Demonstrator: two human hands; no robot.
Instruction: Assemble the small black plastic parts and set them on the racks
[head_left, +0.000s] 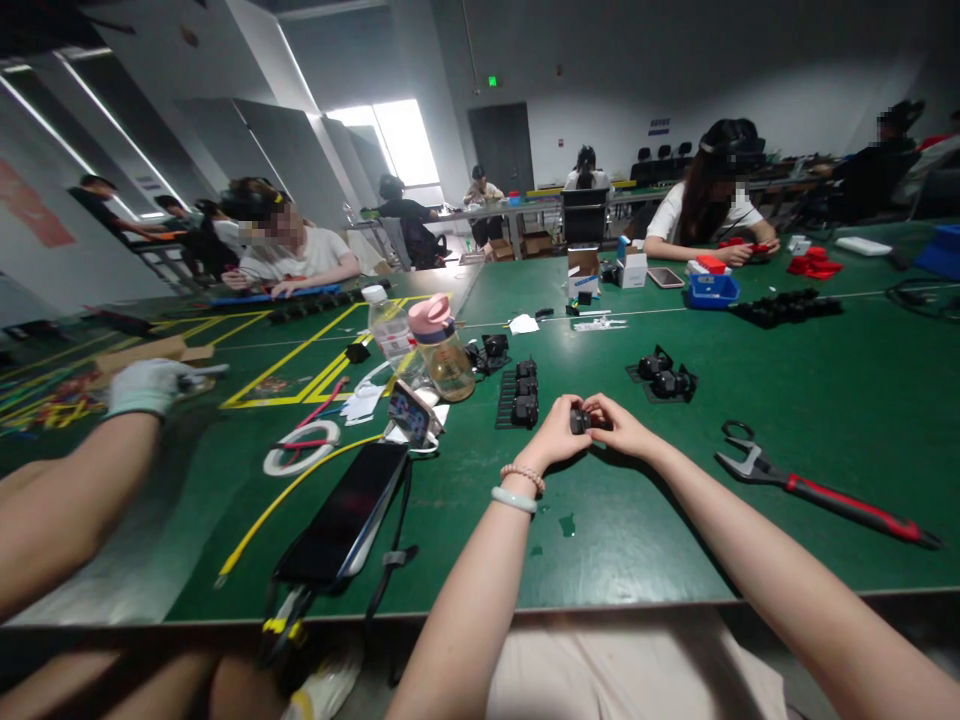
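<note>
Between my two hands, low over the green table (637, 540), is a small black plastic part (580, 421). My left hand (559, 432), with a beaded bracelet and a pale bangle at its wrist, has its fingers closed around the part. From the other side my right hand (619, 428) pinches it. Just left of my hands stands a row of black parts on a slotted black strip (517, 395). Beyond my right hand lie a few more black parts (664, 377). The finer shape of the held part is hidden by my fingers.
An adjustable wrench (832, 495) with red-black handle lies at right. To the left are a phone (345, 510), a propped phone (411, 415), a pink-lidded bottle (442, 350) and a yellow cable (289, 485). A co-worker's gloved hand (142, 388) is at far left. A blue bin (712, 290) stands farther back.
</note>
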